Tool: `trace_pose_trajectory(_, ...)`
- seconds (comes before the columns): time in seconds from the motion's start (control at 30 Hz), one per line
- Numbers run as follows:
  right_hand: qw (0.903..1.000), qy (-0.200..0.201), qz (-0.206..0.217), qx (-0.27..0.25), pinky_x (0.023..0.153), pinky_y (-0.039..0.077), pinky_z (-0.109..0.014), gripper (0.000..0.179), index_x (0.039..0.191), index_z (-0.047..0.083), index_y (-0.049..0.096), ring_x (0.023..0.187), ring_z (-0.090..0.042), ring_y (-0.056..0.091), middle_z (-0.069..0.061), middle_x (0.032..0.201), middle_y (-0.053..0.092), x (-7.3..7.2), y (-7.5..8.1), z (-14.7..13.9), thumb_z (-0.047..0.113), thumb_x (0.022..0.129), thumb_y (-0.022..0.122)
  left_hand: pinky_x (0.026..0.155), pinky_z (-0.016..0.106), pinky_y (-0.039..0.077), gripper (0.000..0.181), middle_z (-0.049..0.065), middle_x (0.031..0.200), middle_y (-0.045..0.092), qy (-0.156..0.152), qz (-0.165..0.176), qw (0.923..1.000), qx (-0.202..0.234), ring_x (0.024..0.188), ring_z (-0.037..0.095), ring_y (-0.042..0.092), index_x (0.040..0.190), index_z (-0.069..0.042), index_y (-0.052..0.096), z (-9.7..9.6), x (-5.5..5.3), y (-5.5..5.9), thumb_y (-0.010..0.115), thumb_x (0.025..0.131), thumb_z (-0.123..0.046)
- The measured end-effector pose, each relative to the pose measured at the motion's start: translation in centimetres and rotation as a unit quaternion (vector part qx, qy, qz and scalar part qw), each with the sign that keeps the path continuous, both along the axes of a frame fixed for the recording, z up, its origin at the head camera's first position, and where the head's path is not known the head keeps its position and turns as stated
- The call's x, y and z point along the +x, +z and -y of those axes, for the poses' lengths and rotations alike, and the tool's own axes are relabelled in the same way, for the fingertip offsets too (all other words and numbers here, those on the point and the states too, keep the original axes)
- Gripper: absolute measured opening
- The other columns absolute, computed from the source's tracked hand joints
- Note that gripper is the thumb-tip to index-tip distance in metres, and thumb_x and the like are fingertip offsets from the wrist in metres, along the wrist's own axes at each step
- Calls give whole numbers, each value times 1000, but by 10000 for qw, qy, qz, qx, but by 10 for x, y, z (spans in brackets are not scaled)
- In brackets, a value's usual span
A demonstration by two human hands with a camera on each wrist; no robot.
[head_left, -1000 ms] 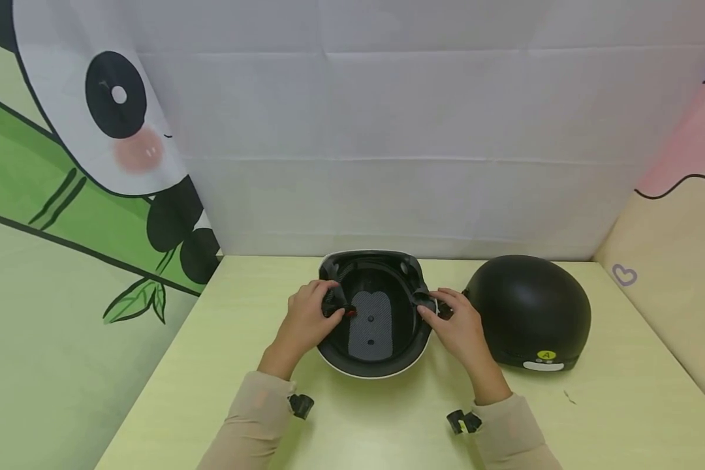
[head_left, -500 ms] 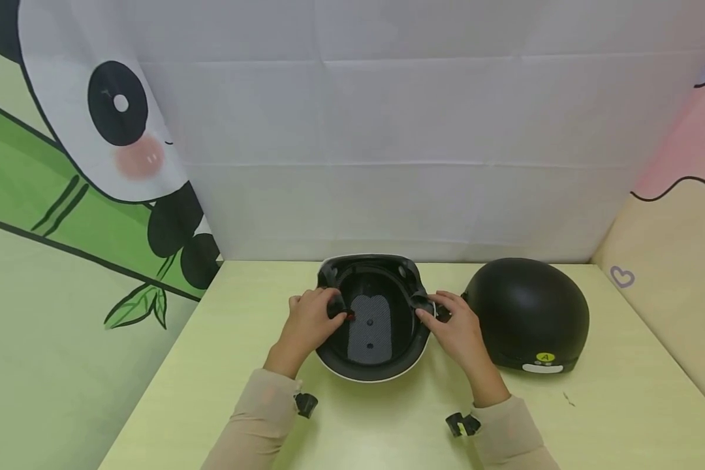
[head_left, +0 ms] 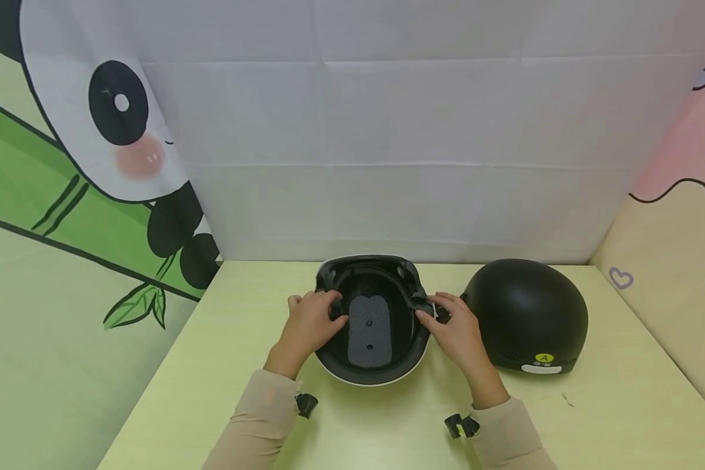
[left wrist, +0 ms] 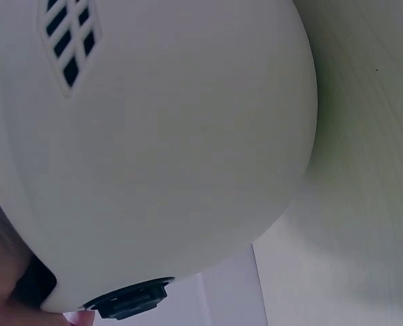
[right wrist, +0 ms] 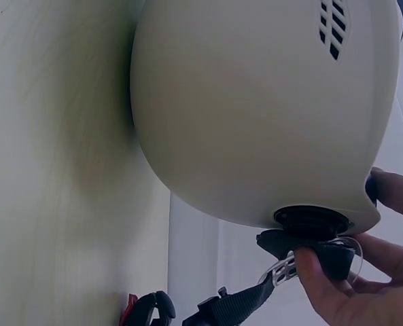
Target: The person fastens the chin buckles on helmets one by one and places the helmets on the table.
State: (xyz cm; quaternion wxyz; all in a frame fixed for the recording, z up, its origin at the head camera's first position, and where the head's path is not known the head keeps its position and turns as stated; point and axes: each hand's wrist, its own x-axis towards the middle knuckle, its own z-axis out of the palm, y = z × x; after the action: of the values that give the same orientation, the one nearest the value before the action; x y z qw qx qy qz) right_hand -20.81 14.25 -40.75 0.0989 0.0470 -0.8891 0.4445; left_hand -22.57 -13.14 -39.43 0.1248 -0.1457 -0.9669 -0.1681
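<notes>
A white helmet [head_left: 371, 377] lies upside down on the table, its black interior and grey mesh liner [head_left: 369, 336] facing up. My left hand [head_left: 305, 326] grips its left rim with bent fingers and thumb; what lies under the fingertips is mostly hidden. On the opposite side my right hand [head_left: 459, 331] holds the rim, and the right wrist view shows the thumb pressing a dark flap [right wrist: 283, 241] beside the round black side fitting [right wrist: 312, 221]. From there a black strap [right wrist: 238, 305] hangs off, near a red and black buckle piece [right wrist: 150, 309].
A matte black helmet [head_left: 529, 313] with a yellow "A" sticker sits dome up, close to the right hand. The pale wooden table [head_left: 376, 437] ends at a white cloth backdrop [head_left: 388, 196]. Cartoon-printed panels stand left and right.
Both hands stay at the rim. The small red piece by the left thumb is no longer visible, and that thumb has shifted slightly. The head view has tilted up a little.
</notes>
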Motion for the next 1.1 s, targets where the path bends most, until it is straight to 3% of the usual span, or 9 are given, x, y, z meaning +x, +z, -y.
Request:
trace_pose_trajectory(0.23, 10000, 17, 41, -45, 99, 38, -56, 45, 127, 0, 62, 127, -40, 43, -20, 140, 47, 2, -1, 0, 23, 90, 72, 78, 49, 29, 35, 6, 99, 67, -40, -76, 10000, 36, 93, 28, 58, 112, -12, 69, -3, 4, 4, 78, 84, -30)
trace_pose_trajectory(0.53, 10000, -5, -9, -51, 100, 37, -55, 45, 127, 0, 63, 127, -40, 43, -19, 139, 48, 1, -2, 0, 23, 90, 73, 83, 52, 31, 33, 6, 92, 59, -110, -88, 9999, -44, 89, 29, 53, 105, -9, 70, -1, 4, 10, 83, 79, -24)
trace_pose_trajectory(0.77, 10000, -20, -42, -49, 100, 37, -55, 44, 125, -1, 64, 127, -40, 44, -19, 138, 49, 1, -1, 0, 22, 89, 73, 80, 49, 32, 20, 3, 85, 52, -124, -12, 9999, -14, 84, 27, 49, 92, -11, 69, 0, 3, 11, 83, 79, -19)
trace_pose_trajectory(1.1, 10000, -17, -37, -55, 100, 37, -56, 44, 126, -1, 63, 127, -40, 44, -20, 138, 49, 2, -2, -1, 23, 90, 73, 77, 48, 33, 15, 0, 80, 50, -127, -110, 9998, 93, 79, 25, 49, 85, -12, 69, 0, 3, 10, 82, 80, -17)
